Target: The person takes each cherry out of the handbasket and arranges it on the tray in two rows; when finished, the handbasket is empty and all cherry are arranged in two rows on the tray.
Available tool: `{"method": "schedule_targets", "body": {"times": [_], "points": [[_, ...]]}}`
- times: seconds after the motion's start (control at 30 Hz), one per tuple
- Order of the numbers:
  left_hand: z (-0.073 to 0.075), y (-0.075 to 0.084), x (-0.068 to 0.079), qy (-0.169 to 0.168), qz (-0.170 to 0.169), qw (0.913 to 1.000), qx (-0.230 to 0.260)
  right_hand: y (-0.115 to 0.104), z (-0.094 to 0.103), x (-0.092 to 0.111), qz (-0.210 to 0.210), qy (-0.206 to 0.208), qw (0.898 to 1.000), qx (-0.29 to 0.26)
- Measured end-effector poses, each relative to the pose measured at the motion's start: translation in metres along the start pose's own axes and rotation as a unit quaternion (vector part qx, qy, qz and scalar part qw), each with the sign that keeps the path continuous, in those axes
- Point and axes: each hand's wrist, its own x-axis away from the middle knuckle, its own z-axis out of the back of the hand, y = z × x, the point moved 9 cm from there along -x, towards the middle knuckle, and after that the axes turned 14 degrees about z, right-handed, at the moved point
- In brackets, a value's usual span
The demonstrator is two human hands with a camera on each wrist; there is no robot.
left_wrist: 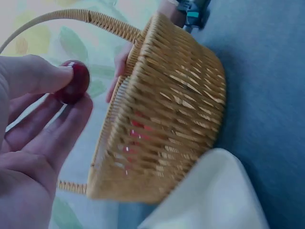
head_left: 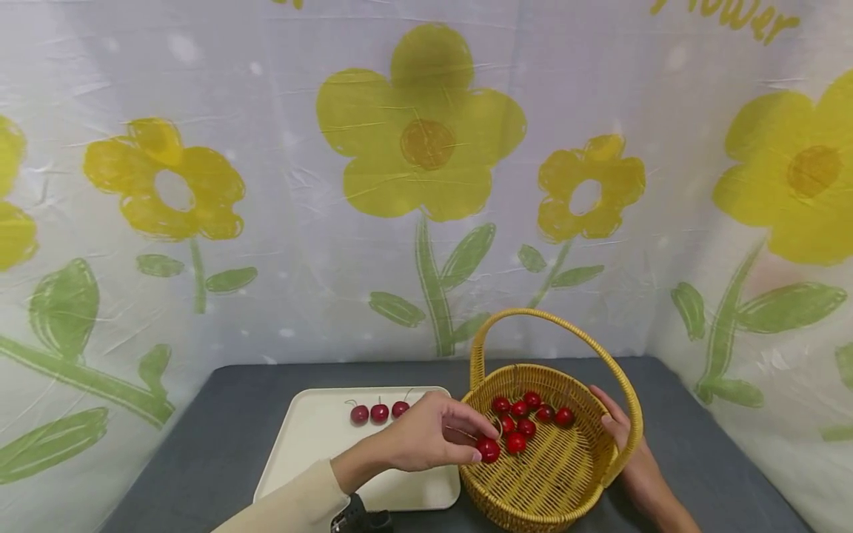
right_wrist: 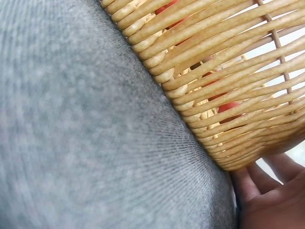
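My left hand (head_left: 426,437) pinches a dark red cherry (head_left: 489,449) between thumb and fingertips, over the left part of a yellow wicker basket (head_left: 553,481). In the left wrist view the cherry (left_wrist: 74,82) sits against the thumb tip, beside the basket's rim. Inside the basket lie several red cherries (head_left: 526,428), mostly toward its back and left. My right hand (head_left: 636,455) holds the basket's right side, with fingertips at the rim. The right wrist view shows that hand (right_wrist: 271,191) against the woven wall (right_wrist: 214,81), its fingertips partly hidden behind the wicker.
A cream tray (head_left: 300,444) lies left of the basket, with 3 stemmed cherries (head_left: 379,413) in a row near its back edge. The basket's tall arched handle (head_left: 533,312) rises above the opening. Under everything is a dark grey tabletop (head_left: 200,444), backed by a flower-printed curtain (head_left: 293,296).
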Motion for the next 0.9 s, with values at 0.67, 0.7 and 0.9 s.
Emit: {"method": "schedule_targets", "body": {"times": [0.67,0.7,0.9], "points": [[0.079,-0.062,0.097,0.188,-0.004,0.9813,0.044,-0.004,0.001,0.002,0.029,-0.001,1.0,0.0],[0.082,-0.065,0.102,0.196,0.003,0.9797,0.041,-0.004,0.001,0.002,0.031,-0.001,1.0,-0.003],[0.102,-0.081,0.126,0.246,0.031,0.9684,0.025,-0.003,0.0,0.002,0.016,0.002,1.0,-0.003]]}}
